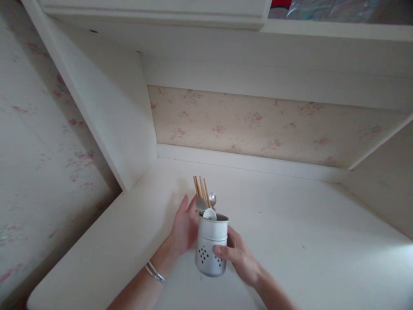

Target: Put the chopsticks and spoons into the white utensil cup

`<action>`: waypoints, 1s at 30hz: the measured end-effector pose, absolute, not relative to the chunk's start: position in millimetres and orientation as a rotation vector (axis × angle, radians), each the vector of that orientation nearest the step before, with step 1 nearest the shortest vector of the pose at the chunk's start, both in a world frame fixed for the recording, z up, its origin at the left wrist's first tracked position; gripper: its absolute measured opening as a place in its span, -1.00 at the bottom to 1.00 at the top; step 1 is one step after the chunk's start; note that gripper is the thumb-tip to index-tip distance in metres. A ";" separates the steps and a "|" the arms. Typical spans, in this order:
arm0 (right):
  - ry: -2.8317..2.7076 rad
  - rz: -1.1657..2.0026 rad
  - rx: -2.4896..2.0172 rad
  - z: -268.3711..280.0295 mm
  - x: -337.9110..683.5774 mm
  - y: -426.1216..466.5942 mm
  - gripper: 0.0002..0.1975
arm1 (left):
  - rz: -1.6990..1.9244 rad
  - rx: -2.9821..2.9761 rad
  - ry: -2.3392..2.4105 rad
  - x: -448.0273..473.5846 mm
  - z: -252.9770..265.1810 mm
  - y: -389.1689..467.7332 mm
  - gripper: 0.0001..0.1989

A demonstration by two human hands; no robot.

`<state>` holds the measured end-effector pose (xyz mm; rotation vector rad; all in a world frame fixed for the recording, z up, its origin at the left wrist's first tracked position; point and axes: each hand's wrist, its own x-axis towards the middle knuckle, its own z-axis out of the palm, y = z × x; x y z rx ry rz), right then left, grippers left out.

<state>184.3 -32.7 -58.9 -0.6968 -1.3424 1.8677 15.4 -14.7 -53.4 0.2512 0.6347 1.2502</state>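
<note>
A silver metal utensil holder [211, 247] with small drain holes is held up over the white surface, leaning slightly. Wrapped round its right side is my right hand [237, 256], the thumb across the front. Several wooden chopsticks [202, 187] stand in the holder. Beside them are a white spoon [209, 214] and two metal spoons, one grey [200, 204] and one shiny [212, 198]. My left hand [186, 228] is at the holder's left, fingers stretched up and apart near the chopsticks. Part of it is hidden behind the holder, so I cannot tell whether it touches.
Below lies a broad white countertop [277, 224]. A white side panel [112, 103] rises at the left, and flowered wallpaper [245, 125] covers the back. Overhead hangs a white cabinet [161, 10], with clear plastic bags [322, 9] on the open shelf at upper right.
</note>
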 end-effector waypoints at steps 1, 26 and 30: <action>-1.318 1.932 -0.669 -60.0 181.8 -35.6 -0.48 | 1.235 0.206 0.602 14.5 -53.5 -14.5 -0.41; -0.653 2.470 -0.708 -74.6 190.0 -38.3 -0.27 | 1.475 -0.042 0.561 4.8 -66.5 -8.1 -0.59; -0.678 2.475 -0.677 -75.8 191.4 -37.7 -0.27 | 1.430 0.041 0.642 10.4 -66.0 -11.6 -0.66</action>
